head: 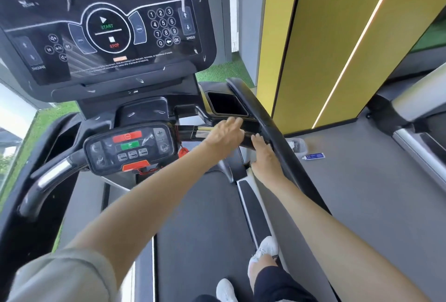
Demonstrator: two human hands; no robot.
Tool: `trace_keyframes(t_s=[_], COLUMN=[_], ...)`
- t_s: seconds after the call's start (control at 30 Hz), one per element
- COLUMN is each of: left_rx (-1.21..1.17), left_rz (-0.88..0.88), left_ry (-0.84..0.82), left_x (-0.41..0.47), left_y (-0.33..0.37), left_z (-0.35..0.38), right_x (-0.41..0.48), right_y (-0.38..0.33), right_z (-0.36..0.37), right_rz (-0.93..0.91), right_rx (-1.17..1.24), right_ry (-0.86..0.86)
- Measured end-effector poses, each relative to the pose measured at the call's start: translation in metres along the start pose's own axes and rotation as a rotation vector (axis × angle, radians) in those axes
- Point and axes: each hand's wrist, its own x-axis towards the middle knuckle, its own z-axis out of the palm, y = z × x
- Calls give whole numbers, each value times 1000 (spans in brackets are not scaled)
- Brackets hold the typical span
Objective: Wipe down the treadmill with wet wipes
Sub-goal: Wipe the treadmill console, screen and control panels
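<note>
Underfoot, two white sneakers (264, 250) stand on the dark belt (200, 217) of the treadmill (142, 108), whose long axis runs straight away from the person toward the console.

Both bare arms stretch forward and to the right. The right hand (264, 157) lies with fairly straight fingers against the black joint where the crossbar meets the side handrail (253, 104), released rather than clenched. Just beyond it, the left hand (224, 136) rests on the chrome crossbar (201, 130), its fingers reaching loosely forward and blurred. Whether a wipe lies under either palm cannot be told.

Left of the hands sits a small control panel (130, 147) with red and green buttons, and a red safety clip (184, 151) hangs beside it. A cup pocket (225, 104) opens just past the left hand's fingers. Farther on, the big console (108, 24) tilts toward the person, its glass streaked.

On the grey floor to the right, behind the handrail, lie a clear container (299, 146) and a blue-and-white packet (313, 156). A yellow wall panel (325, 48) stands beyond them.
</note>
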Motion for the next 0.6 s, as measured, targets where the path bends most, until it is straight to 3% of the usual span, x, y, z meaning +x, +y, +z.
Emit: trace_keyframes(t_s=[0.2, 0.4, 0.5, 0.6], left_rx=[-97, -164, -236, -321], left_rz=[-344, -487, -504, -396], left_ry=[-70, -161, -152, -141], left_x=[-46, -26, -3, 20], left_y=[-79, -70, -54, -14], left_z=[-10, -14, -10, -9], right_x=[3, -1, -5, -12], right_y=[-16, -19, -2, 13], right_z=[3, 2, -2, -6], right_rz=[-25, -50, -23, 14], right_rx=[-21, -85, -134, -175], right_ry=[-10, 17, 25, 12])
